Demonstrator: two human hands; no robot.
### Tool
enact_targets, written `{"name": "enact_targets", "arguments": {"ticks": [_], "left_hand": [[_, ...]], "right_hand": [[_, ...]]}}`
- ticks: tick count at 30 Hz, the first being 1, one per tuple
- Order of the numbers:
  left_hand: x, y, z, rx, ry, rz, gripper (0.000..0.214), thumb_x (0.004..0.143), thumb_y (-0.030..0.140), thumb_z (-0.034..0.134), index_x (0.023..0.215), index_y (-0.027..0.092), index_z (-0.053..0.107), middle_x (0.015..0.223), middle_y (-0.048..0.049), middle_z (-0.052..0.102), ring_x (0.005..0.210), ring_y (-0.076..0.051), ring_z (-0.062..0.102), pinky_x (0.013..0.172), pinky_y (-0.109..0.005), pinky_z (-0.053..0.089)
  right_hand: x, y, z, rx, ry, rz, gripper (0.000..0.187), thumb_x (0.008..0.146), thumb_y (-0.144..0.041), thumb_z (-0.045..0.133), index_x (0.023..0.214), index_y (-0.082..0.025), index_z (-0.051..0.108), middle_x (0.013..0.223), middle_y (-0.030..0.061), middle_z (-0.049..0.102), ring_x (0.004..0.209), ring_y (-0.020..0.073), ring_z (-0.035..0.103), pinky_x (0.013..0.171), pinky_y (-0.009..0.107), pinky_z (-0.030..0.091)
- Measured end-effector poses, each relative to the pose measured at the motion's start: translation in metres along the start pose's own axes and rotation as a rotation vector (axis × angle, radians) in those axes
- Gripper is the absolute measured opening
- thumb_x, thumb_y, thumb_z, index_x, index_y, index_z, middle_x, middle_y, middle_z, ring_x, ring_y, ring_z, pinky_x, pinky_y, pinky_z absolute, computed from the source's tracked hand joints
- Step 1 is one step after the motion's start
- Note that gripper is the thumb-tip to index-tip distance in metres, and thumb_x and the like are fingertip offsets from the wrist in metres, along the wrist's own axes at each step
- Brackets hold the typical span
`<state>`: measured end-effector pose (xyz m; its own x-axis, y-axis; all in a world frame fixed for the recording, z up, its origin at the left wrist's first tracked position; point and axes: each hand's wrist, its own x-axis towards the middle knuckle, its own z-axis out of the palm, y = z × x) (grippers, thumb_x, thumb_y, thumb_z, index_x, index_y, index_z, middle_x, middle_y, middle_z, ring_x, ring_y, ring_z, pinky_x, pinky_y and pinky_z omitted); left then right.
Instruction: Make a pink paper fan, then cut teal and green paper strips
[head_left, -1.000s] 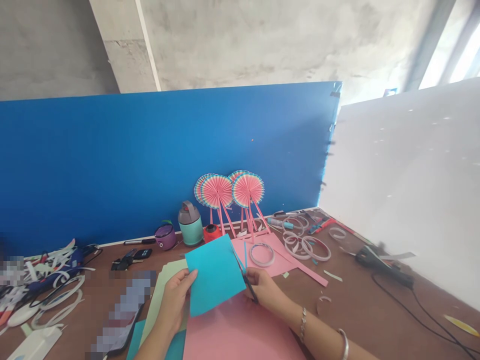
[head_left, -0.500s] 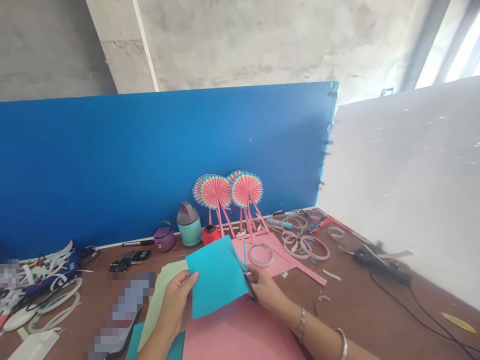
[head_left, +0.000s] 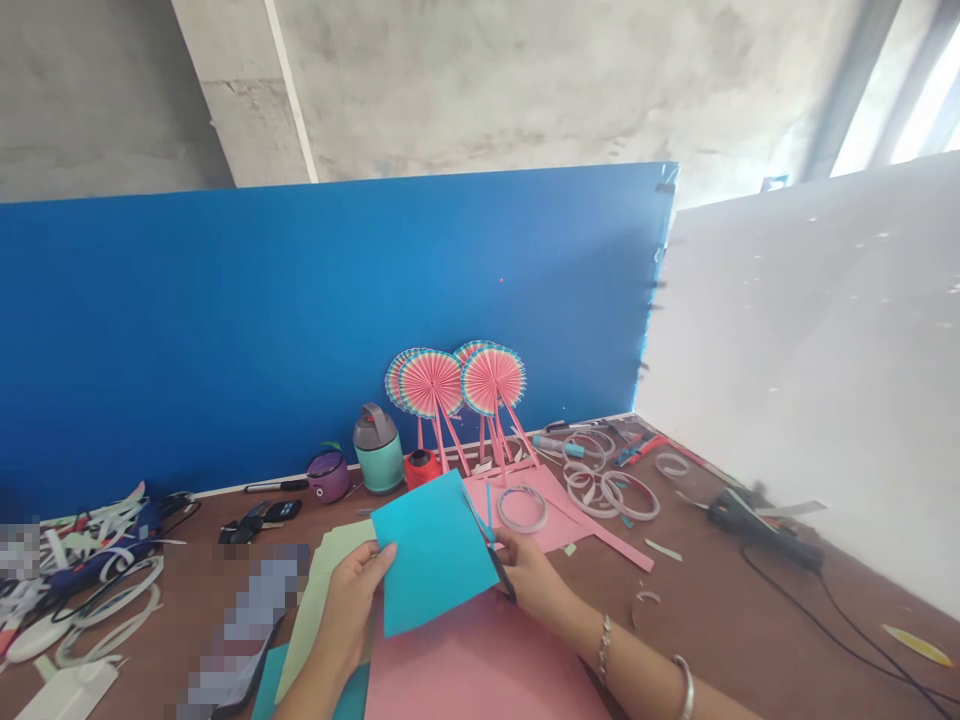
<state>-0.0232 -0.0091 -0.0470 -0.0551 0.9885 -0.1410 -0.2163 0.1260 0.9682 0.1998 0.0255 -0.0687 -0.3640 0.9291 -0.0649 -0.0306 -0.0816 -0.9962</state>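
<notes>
Far left of the hands lies a heap of white paper strips [head_left: 90,530]. The left hand [head_left: 352,605] pinches one teal paper sheet [head_left: 431,555] by its lower left edge. The sheet is thin, light and floppy, so it handles best by an edge, kept taut. It sits between the hands, above one pale green sheet [head_left: 315,600] and one large pink sheet [head_left: 480,670]. The right hand [head_left: 529,580] is closed narrowly around what look like black scissors [head_left: 501,575], mostly hidden, at the teal sheet's right edge. Ahead of that hand stand four pink paper fans [head_left: 491,380] — beside them, one tape roll [head_left: 500,510] on a pink card [head_left: 559,525], then a cluster of white paper rings [head_left: 577,497] — and farther right, one glue gun [head_left: 750,525].
</notes>
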Motion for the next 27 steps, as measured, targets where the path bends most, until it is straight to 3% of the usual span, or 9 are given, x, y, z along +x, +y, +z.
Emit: {"name": "enact_targets", "arguments": {"ticks": [11,18,27], "left_hand": [[-0.001,0.001,0.003,0.048,0.02,0.013,0.038,0.069,0.049,0.066,0.092,0.018,0.068,0.094,-0.009,0.074,0.081,-0.029,0.068,0.069,-0.038,0.053],[-0.002,0.004,0.004,0.088,0.02,0.021,0.039,0.066,0.05,0.067,0.087,0.018,0.069,0.085,-0.0091,0.074,0.079,-0.03,0.067,0.067,-0.038,0.052],[-0.005,0.008,0.009,0.162,0.036,0.0,0.042,0.06,0.055,0.069,0.082,0.018,0.069,0.081,-0.0085,0.074,0.075,-0.029,0.067,0.066,-0.038,0.052]], "right_hand": [[-0.002,-0.007,0.002,-0.009,0.01,-0.003,0.034,0.061,-0.024,0.056,0.094,-0.014,0.055,0.038,-0.0114,0.039,0.034,0.0061,0.034,0.037,0.019,0.026],[0.0,0.0,0.0,0.005,0.021,0.0,0.059,0.062,-0.028,0.061,0.115,-0.015,0.042,0.039,-0.0118,0.044,0.033,0.0068,0.036,0.036,0.017,0.023],[0.001,0.0,0.0,0.034,0.046,-0.002,0.069,0.062,-0.031,0.064,0.123,-0.013,0.035,0.04,-0.0127,0.042,0.034,0.0064,0.033,0.037,0.018,0.021]]}}
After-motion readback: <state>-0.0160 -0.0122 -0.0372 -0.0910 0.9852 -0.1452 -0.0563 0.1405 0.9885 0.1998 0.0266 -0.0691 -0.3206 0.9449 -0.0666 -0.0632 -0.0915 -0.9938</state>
